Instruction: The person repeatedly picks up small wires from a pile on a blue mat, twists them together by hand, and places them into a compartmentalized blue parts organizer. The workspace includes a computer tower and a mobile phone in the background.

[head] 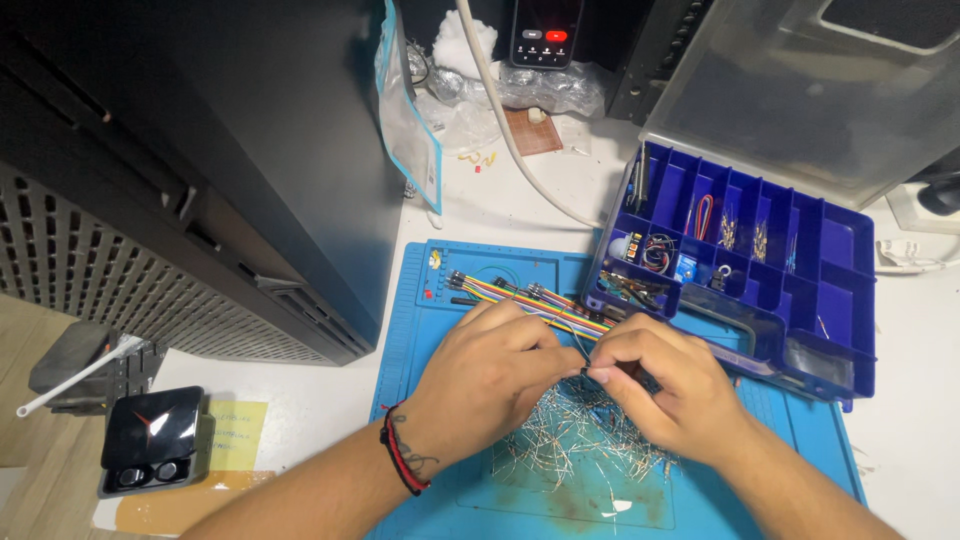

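I had both hands low over the blue mat (440, 330), w/ the left hand (490, 375) and right hand (655, 385) meeting fingertip to fingertip near the mat's middle. Left fingers were curled shut, thumb and forefinger pinched on a small dark part (584, 372); right fingers were pinched on the same part from the other side. I couldn't tell what kind of part it was, too small. A red-and-black band (400, 462) sat on my left wrist.

Right under the hands lay a heap of thin wire-legged parts (570, 440), spread on the mat. Just beyond the knuckles ran a rainbow ribbon cable (525, 296), lying flat, its far end partly hidden by my right hand.

To the right, a blue compartment box (800, 290) stood open, clear lid (800, 80) tilted back, small bits in several compartments; its near corner overlapped the mat. At left stood a black computer case (200, 170) on the white surface (500, 200). Near left, a black earbud case (150, 440) sat open, well apart from the hands. A phone (545, 30) stood at the far edge.
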